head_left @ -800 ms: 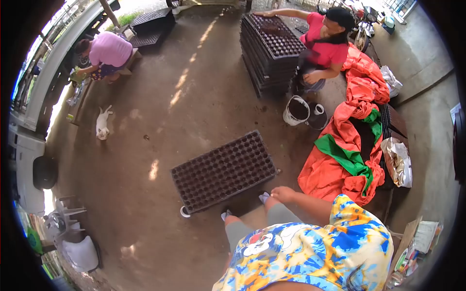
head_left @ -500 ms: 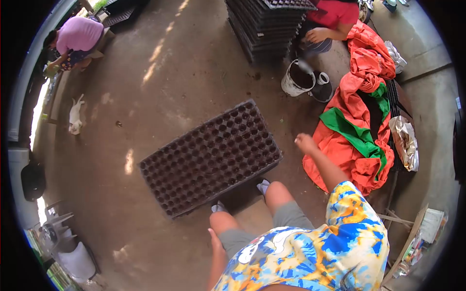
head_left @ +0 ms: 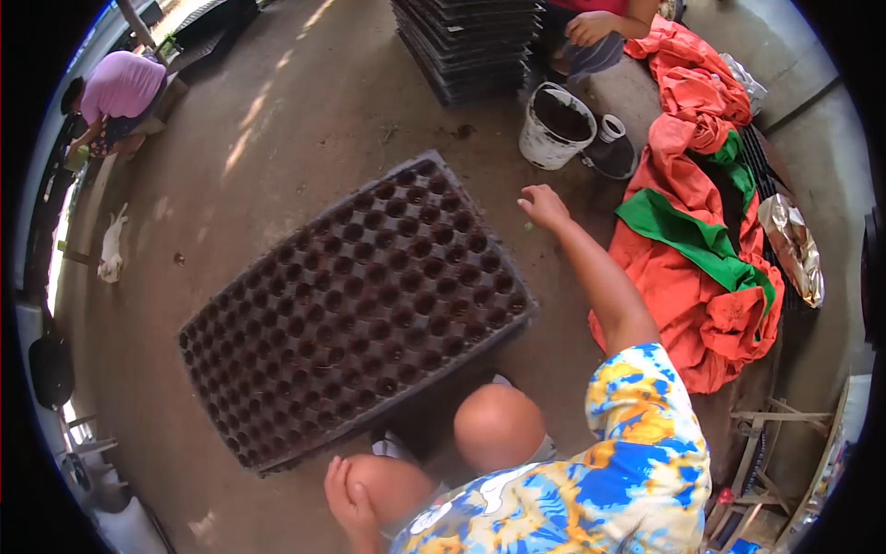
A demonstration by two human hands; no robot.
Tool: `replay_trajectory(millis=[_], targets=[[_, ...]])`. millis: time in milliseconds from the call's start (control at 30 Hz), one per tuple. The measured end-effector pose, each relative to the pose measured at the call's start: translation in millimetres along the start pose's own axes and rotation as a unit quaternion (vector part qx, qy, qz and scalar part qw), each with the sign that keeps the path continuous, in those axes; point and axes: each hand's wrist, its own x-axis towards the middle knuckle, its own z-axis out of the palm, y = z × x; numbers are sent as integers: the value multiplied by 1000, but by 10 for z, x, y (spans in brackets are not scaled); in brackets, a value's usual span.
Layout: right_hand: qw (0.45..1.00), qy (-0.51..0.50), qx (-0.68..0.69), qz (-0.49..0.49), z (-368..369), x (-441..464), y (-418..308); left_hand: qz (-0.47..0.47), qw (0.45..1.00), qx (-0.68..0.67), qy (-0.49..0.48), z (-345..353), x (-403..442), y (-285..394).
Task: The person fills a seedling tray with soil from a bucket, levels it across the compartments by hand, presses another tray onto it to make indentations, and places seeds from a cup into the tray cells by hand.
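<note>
A large black seedling tray (head_left: 355, 277) with rows of round cells lies on the floor in front of my knees. The cells look dark inside; I cannot make out how full they are. My right hand (head_left: 546, 208) is stretched out past the tray's right side, below the white bucket (head_left: 552, 148). Its fingers are loosely bent and apart, and I see nothing in them. My left hand (head_left: 351, 499) rests open against my left knee, fingers lying along it. Dark material (head_left: 563, 118) fills part of the bucket.
A tall stack of black trays (head_left: 461, 46) stands behind, with a person (head_left: 591, 28) seated beside it. Red and green cloth (head_left: 664, 258) is heaped at the right. A white cat (head_left: 113, 245) lies at the left, near another person (head_left: 115, 92) bending down.
My view has shifted and the tray looks nearer. My right hand has reached forward toward the bucket, its fingers loosening. My left hand has come up onto my knee.
</note>
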Motion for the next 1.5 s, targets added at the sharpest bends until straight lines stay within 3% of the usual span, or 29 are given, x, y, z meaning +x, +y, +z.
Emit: replay_trajectory(millis=[133, 333, 500, 600, 667, 700, 800, 833, 1067, 1200, 1300, 1333, 1400, 1467, 1500], targets=[[999, 3, -8, 51, -46, 41, 229, 16, 986, 154, -67, -63, -42, 62], [984, 1, -139, 109, -205, 616, 527, 5, 978, 197, -71, -41, 62, 150], [978, 25, -146, 145, -191, 1215, 637, 1, 961, 259, -98, -20, 169, 377], [972, 92, -170, 132, -47, 1458, 779, 15, 960, 259, -105, -10, 203, 377], [970, 54, -179, 156, -8, 1619, 885, 10, 958, 268, -97, -18, 204, 387], [967, 94, -189, 144, 16, 1636, 906, 9, 958, 272, -94, -29, 200, 392], [958, 75, -238, 145, -122, 1708, 870, -22, 965, 253, -72, -79, 172, 394], [948, 143, -259, 115, -71, 1756, 932, -31, 965, 255, -62, -98, 153, 380], [930, 158, -332, -22, 15, 1679, 898, -59, 966, 250, -26, -110, 134, 368], [942, 170, -271, -98, 104, 1308, 726, -59, 971, 231, -21, -80, 153, 354], [958, 119, -220, -142, 195, 918, 510, -58, 969, 240, -21, -61, 141, 328], [963, 38, -236, -126, 176, 805, 418, -55, 968, 245, -23, -44, 145, 317], [989, -123, -46, -68, -20, 692, 242, -47, 966, 254, -29, -40, 155, 312], [998, -21, 5, -64, -98, 858, 319, -38, 969, 244, -26, -34, 155, 318], [998, -53, -15, -41, -52, 1023, 413, -34, 970, 240, -27, -35, 153, 307]])
